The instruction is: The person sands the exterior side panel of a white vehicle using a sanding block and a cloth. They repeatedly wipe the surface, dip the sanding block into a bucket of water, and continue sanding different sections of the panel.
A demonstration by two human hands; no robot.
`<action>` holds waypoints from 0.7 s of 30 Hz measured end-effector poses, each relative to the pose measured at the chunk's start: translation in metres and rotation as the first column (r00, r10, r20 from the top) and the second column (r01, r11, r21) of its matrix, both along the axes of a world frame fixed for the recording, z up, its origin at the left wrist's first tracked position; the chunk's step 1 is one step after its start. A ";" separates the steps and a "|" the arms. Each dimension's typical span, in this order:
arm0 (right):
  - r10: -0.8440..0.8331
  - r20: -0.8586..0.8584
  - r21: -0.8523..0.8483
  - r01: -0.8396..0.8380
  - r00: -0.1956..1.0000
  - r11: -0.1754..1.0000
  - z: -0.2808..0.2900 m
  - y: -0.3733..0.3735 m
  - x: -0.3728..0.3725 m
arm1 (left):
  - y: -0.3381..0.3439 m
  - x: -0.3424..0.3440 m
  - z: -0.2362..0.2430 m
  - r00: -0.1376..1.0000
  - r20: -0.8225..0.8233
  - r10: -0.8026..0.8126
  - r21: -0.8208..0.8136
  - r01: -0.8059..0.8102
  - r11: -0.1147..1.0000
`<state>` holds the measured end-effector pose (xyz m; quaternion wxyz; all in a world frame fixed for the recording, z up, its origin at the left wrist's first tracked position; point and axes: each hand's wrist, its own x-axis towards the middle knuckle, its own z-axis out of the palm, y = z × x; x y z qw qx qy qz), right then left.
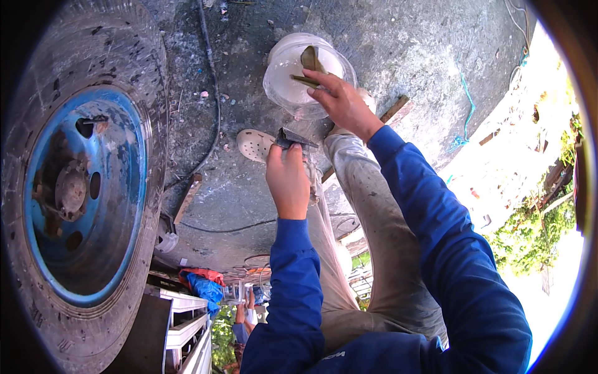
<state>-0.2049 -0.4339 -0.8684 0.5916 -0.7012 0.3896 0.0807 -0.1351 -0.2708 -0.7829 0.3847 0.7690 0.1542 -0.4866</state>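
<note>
My left hand [289, 181] pinches a folded dark grey sheet [294, 138], stiff like sandpaper, between thumb and fingers. It is raised over a pale clog with holes [254, 145] on one foot. Farther off and to the right, my right hand [346, 103] reaches over a round, clear plastic tub [271, 93] of cloudy whitish liquid. Its fingers grip a thin olive-brown folded sheet [311, 59]. A second olive edge shows by the fingertips; whether it belongs to the same sheet I cannot tell.
A large tyre on a blue wheel rim [140, 162] stands close on the left. A dark hose [208, 68] crosses the stained concrete floor [423, 56]. Wood pieces [189, 198] lie near my feet. A teal cord [467, 112] lies at the right. Another person [242, 327] is behind, lower left.
</note>
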 end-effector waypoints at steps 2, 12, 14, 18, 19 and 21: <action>0.225 -0.015 -0.306 -0.219 0.974 0.927 -0.009 0.009 -0.007 | -0.003 0.000 0.001 1.000 -0.017 0.004 0.008 -0.004 1.000; 0.429 -0.092 -0.477 -0.418 0.898 0.773 0.020 0.041 -0.001 | -0.002 0.007 0.003 0.999 0.029 0.013 0.010 -0.014 1.000; 0.397 -0.056 -0.419 -0.382 0.916 0.823 0.032 0.046 -0.005 | -0.001 0.009 0.003 0.999 0.039 0.027 0.007 -0.027 1.000; 0.292 0.010 -0.347 -0.270 0.956 0.898 0.029 0.055 -0.019 | 0.005 0.013 0.001 0.997 0.059 0.048 0.018 -0.049 0.999; 0.240 0.045 -0.417 -0.200 0.970 0.886 0.024 0.049 -0.012 | 0.008 0.015 0.001 0.996 0.066 0.052 0.019 -0.053 0.998; 0.099 0.088 -0.539 -0.036 0.991 0.841 -0.002 0.039 0.006 | 0.010 0.017 0.003 0.996 0.067 0.061 -0.002 -0.061 0.998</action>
